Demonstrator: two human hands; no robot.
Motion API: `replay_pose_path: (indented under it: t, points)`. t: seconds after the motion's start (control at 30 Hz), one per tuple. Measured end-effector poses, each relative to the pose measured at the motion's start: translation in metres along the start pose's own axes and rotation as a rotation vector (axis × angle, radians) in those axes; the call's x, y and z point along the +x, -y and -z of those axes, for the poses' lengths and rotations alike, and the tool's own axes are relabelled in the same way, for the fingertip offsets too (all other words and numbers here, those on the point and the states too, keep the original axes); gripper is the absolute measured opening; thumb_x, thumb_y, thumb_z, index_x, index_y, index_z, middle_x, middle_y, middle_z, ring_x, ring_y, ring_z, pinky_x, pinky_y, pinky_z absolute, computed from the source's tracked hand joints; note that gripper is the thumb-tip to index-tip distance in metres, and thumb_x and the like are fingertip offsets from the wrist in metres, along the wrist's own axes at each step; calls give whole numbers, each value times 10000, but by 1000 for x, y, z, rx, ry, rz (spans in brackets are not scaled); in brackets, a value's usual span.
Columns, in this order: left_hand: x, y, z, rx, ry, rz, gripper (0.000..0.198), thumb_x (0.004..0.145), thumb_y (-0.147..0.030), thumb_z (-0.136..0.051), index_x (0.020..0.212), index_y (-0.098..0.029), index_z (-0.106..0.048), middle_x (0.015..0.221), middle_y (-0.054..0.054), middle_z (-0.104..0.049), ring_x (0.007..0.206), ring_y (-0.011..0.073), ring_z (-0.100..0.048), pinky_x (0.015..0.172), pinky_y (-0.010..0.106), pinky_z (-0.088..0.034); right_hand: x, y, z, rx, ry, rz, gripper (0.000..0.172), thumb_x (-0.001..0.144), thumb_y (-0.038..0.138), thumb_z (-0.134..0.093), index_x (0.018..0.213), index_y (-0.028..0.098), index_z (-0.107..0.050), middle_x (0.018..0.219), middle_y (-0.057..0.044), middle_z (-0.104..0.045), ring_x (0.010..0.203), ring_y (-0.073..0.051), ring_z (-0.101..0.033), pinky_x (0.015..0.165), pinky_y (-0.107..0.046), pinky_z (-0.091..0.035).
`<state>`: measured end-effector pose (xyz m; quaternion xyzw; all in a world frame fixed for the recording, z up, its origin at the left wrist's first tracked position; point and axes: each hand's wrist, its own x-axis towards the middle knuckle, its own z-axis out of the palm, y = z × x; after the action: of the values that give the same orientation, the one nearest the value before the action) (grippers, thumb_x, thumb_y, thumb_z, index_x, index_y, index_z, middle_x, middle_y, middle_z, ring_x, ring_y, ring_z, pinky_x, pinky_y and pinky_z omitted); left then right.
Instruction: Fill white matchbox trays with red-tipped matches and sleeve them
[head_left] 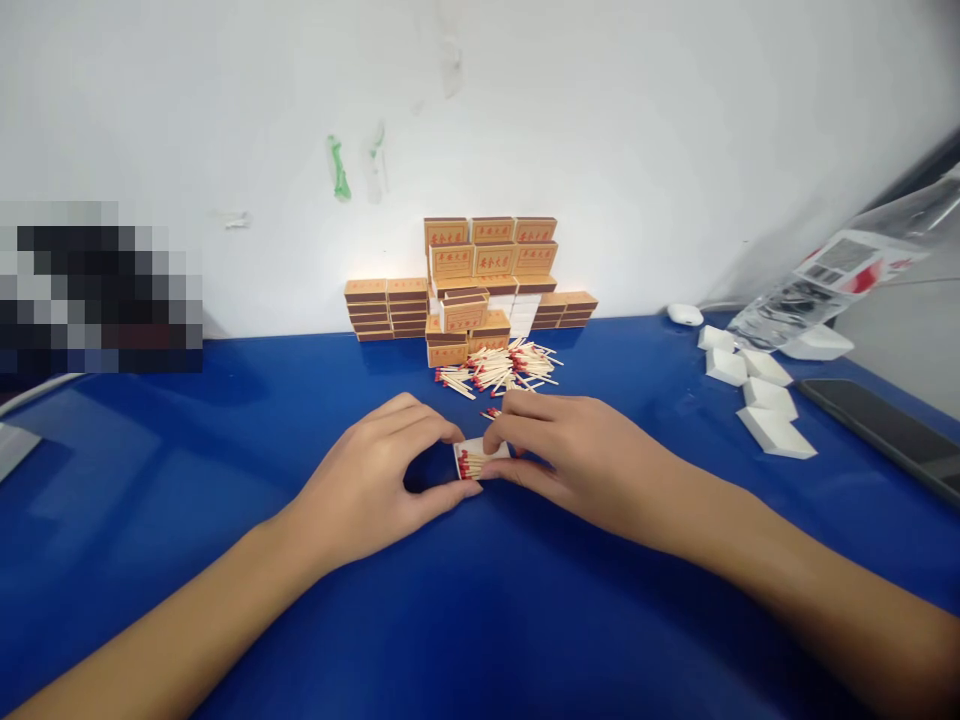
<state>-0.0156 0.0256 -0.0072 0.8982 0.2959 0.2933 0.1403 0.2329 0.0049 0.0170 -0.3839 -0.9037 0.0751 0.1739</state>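
A small white matchbox tray (472, 446) lies on the blue table with several red-tipped matches (470, 465) inside. My left hand (386, 465) grips the tray's left end, its fingertips at the far side and thumb at the near side. Over the tray's right part, my right hand (574, 445) is closed in a pinch on matches; its fingers hide that end of the tray. Just beyond the hands is a loose pile of matches (499, 370), with a few stray ones (490, 413) close to my right fingers.
Stacked matchboxes (472, 262) stand against the white wall, with lower stacks (386, 308) on both sides. Several white trays (772, 398) lie at the right, near a phone (885, 425), a plastic bottle (817, 275) and a white case (685, 314).
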Motion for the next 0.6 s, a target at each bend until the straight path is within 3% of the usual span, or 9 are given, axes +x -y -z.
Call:
replay_pose_path:
  t: [0.2, 0.6]
  points:
    - [0, -2, 1, -21, 8, 2, 228, 885, -331, -825, 1030, -207, -699, 1020, 55, -759, 956, 237, -660, 838, 391, -563, 0, -3, -1, -3, 46, -19, 97, 1045, 246, -650, 1026, 194, -730, 972, -39, -699, 726, -143, -627, 676, -287, -425]
    - [1, -7, 2, -69, 45, -3, 174, 867, -273, -798, 999, -219, -697, 1010, 54, -759, 962, 246, -667, 866, 418, -576, -1, 1, 1, -78, 46, -18, 126, 1045, 250, -646, 960, 193, -718, 906, -28, -682, 714, -149, -615, 647, -290, -397]
